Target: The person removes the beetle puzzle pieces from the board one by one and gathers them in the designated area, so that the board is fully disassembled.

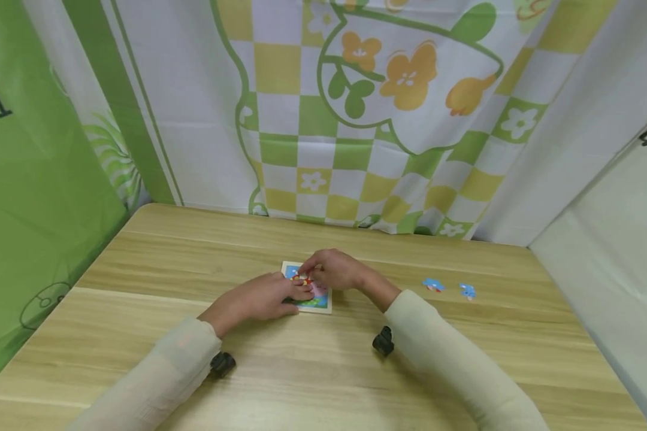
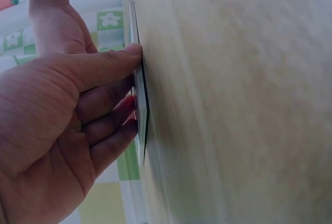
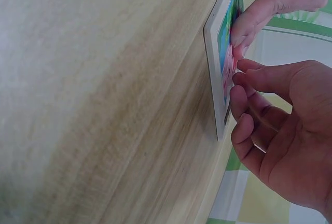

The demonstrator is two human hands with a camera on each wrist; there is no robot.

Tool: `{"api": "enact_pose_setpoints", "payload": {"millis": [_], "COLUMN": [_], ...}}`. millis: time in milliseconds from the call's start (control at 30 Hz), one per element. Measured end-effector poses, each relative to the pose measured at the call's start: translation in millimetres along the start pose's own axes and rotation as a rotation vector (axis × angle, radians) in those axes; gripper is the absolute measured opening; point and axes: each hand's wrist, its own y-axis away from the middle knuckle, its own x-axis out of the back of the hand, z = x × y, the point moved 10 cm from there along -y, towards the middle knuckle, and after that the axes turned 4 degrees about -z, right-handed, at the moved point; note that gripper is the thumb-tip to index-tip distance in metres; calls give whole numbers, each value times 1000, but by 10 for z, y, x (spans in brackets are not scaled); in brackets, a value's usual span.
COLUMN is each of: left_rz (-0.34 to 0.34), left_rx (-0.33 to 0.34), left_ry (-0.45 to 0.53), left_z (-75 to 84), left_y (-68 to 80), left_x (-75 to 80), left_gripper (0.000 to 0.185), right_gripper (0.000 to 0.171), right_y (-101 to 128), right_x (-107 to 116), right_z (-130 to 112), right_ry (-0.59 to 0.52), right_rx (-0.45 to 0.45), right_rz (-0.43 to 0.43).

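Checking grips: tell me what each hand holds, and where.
Left hand presses flat on the puzzle board at its left edge. Right hand fingertips touch the picture; a pinch cannot be told.

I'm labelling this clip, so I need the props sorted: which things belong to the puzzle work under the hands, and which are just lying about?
In the work:
- puzzle board, flat on the table
- left hand, fingers pressing on the board
- right hand, fingertips on the board's picture
- two loose blue pieces, apart to the right

Lying about:
- patterned curtain
- green banner
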Motion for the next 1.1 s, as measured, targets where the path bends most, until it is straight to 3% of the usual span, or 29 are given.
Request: {"api": "enact_pose_setpoints", "payload": {"millis": [600,1100], "left_rz": [15,6], "left_rx": [-35,-32], "left_ry": [-52,-33], "left_z": [28,35], "left_y": [-26,-30], "left_x": [-2,-5], "left_gripper": [40,41], "right_gripper": [25,20], "right_y": [-25,-53], "right_x": [-13,44], "right_z": [28,-70], "right_ry": [-40,89], "right_rx": [-33,7], "right_rz": [1,89]}}
